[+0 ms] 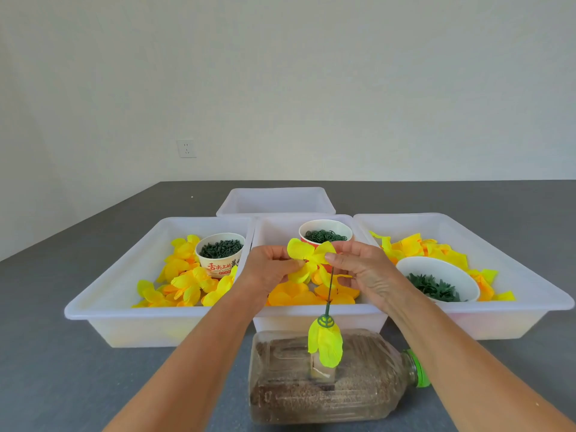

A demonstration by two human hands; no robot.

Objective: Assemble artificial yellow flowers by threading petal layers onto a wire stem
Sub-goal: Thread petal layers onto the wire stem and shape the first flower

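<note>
Both hands meet above the middle tray [321, 310], pinching 1 yellow petal layer [307, 255] at the top of a thin green wire stem [329, 288]. The left hand [269, 268] has its fingers closed on the layer's left side, and the right hand [358, 263] has its fingers closed on the right side, near the stem's tip. The stem runs down to a green leaf-shaped collar [326, 322] and a drooping petal layer [325, 344], which hangs in front of a sand-filled bottle [358, 385] lying on the grey surface [62, 369]. The petal looks like thin fabric: nearly weightless, floppy and easily creased, so it is best held close to its centre hole. The wire seems slender and springy, likely to bend if pushed off-axis.
</note>
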